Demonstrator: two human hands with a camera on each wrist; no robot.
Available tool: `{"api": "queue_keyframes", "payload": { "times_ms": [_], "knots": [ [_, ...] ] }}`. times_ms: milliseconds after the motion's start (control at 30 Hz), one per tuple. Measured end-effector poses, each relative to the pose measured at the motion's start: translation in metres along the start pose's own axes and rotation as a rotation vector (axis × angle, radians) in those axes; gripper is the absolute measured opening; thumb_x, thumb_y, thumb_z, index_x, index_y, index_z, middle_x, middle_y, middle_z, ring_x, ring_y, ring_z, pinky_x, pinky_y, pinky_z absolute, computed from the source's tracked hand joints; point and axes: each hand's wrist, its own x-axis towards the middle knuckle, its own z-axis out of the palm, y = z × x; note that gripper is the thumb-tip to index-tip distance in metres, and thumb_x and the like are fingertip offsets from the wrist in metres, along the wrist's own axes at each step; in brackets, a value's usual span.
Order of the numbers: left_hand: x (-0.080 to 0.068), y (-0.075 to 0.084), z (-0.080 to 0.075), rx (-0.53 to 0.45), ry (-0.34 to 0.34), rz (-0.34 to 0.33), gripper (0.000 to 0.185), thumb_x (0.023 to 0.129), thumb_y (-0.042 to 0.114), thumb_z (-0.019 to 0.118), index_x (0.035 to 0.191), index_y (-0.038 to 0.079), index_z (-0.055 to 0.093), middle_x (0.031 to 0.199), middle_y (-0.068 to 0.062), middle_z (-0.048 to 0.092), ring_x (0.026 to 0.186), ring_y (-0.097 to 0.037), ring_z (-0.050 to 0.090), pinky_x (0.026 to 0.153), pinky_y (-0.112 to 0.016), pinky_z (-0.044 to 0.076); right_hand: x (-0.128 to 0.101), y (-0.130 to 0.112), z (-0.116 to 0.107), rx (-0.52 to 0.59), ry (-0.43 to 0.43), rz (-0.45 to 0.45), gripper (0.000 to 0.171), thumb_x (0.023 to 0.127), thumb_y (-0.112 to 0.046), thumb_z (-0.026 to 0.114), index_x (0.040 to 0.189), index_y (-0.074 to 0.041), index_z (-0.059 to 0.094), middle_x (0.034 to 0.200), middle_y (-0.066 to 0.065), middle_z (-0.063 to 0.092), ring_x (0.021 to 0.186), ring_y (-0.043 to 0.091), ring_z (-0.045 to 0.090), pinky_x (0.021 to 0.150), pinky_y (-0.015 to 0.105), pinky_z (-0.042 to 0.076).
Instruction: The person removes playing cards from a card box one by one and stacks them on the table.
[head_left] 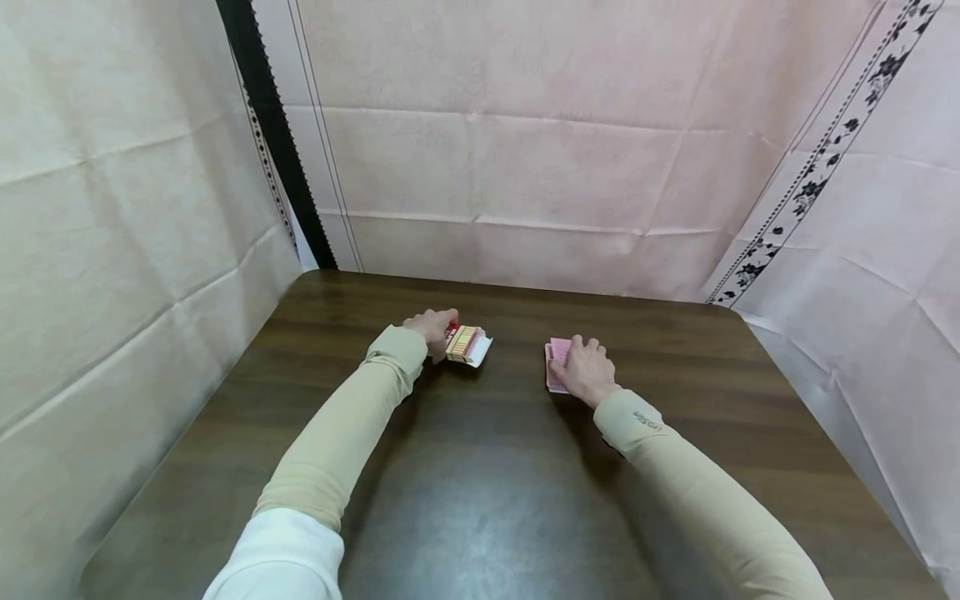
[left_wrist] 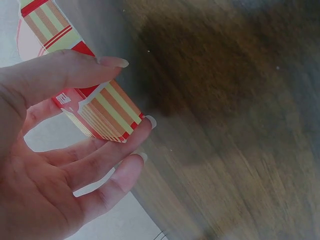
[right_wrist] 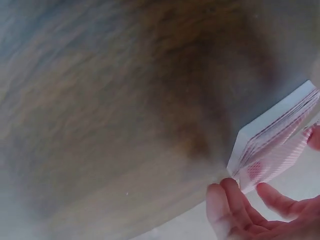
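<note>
A red and yellow striped card box [head_left: 467, 343] with its white flap open rests on the dark wooden table [head_left: 480, 500], left of centre. My left hand [head_left: 438, 337] grips its near end. In the left wrist view the thumb and fingers of the left hand [left_wrist: 132, 92] pinch the box [left_wrist: 107, 115]. To the right, my right hand [head_left: 581, 360] covers a deck of pink-backed cards [head_left: 556, 357]. In the right wrist view the deck [right_wrist: 272, 135] is tilted up off the table, with the curled fingertips [right_wrist: 232, 197] of the right hand [right_wrist: 250, 192] around its lower edge.
Pale pink cloth walls [head_left: 525, 150] close the table in at the back and on both sides. A black strip [head_left: 273, 133] runs down the back left corner. Bare table surface lies between my arms and the front edge.
</note>
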Motion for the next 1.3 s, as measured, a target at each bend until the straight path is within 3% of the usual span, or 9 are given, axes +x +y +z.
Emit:
{"api": "queue_keyframes", "payload": {
  "times_ms": [300, 433, 567, 700, 1033, 1167, 1300],
  "knots": [
    [0.003, -0.003, 0.005, -0.006, 0.000, -0.017, 0.067, 0.066, -0.002, 0.077, 0.121, 0.021, 0.047, 0.115, -0.012, 0.056, 0.096, -0.029, 0.052, 0.080, -0.042, 0.041, 0.001, -0.006, 0.010, -0.073, -0.093, 0.050, 0.074, 0.090, -0.060, 0.049, 0.127, 0.003, 0.044, 0.117, 0.029, 0.050, 0.104, 0.043, 0.053, 0.083, 0.056, 0.048],
    [0.002, -0.007, 0.009, -0.004, 0.005, -0.019, 0.067, 0.066, -0.002, 0.078, 0.121, 0.021, 0.048, 0.115, -0.012, 0.056, 0.095, -0.029, 0.053, 0.079, -0.042, 0.042, 0.004, -0.009, 0.012, -0.083, -0.100, 0.043, 0.078, 0.087, -0.060, 0.053, 0.135, 0.000, 0.038, 0.120, 0.031, 0.046, 0.106, 0.045, 0.049, 0.081, 0.055, 0.049],
    [-0.001, -0.008, 0.011, -0.018, 0.005, -0.009, 0.068, 0.065, -0.002, 0.079, 0.121, 0.021, 0.048, 0.115, -0.012, 0.056, 0.095, -0.029, 0.052, 0.077, -0.042, 0.042, 0.007, -0.013, 0.012, -0.090, -0.145, 0.033, 0.072, 0.088, -0.049, 0.056, 0.141, -0.004, 0.037, 0.126, 0.033, 0.044, 0.112, 0.047, 0.045, 0.080, 0.056, 0.049],
    [-0.003, -0.008, 0.011, -0.023, 0.007, -0.011, 0.068, 0.065, -0.002, 0.079, 0.120, 0.021, 0.048, 0.114, -0.011, 0.056, 0.095, -0.028, 0.053, 0.077, -0.041, 0.042, 0.011, -0.019, 0.012, -0.096, -0.191, 0.035, 0.060, 0.089, -0.042, 0.054, 0.137, -0.006, 0.045, 0.126, 0.030, 0.047, 0.113, 0.045, 0.045, 0.081, 0.056, 0.048],
    [0.000, -0.002, 0.004, -0.005, 0.038, -0.009, 0.069, 0.063, -0.002, 0.079, 0.120, 0.022, 0.049, 0.115, -0.011, 0.056, 0.095, -0.028, 0.053, 0.079, -0.043, 0.043, 0.019, -0.023, 0.010, -0.116, -0.167, 0.001, 0.059, 0.089, -0.042, 0.055, 0.133, -0.004, 0.047, 0.124, 0.029, 0.051, 0.115, 0.046, 0.045, 0.084, 0.058, 0.046],
    [0.001, 0.002, 0.007, 0.002, 0.048, 0.001, 0.069, 0.063, -0.002, 0.079, 0.120, 0.022, 0.049, 0.115, -0.011, 0.057, 0.095, -0.029, 0.053, 0.081, -0.044, 0.044, 0.015, -0.026, 0.006, -0.109, -0.049, -0.115, 0.052, 0.091, -0.037, 0.056, 0.131, -0.005, 0.050, 0.124, 0.026, 0.054, 0.118, 0.044, 0.043, 0.091, 0.058, 0.040],
    [0.003, 0.006, 0.007, 0.012, 0.071, 0.014, 0.069, 0.062, -0.002, 0.080, 0.120, 0.023, 0.050, 0.115, -0.011, 0.057, 0.095, -0.029, 0.054, 0.080, -0.044, 0.045, 0.010, -0.043, -0.001, 0.027, 0.077, -0.382, 0.042, 0.091, -0.022, 0.059, 0.130, -0.007, 0.055, 0.128, 0.021, 0.056, 0.119, 0.040, 0.046, 0.097, 0.055, 0.040]
  ]
}}
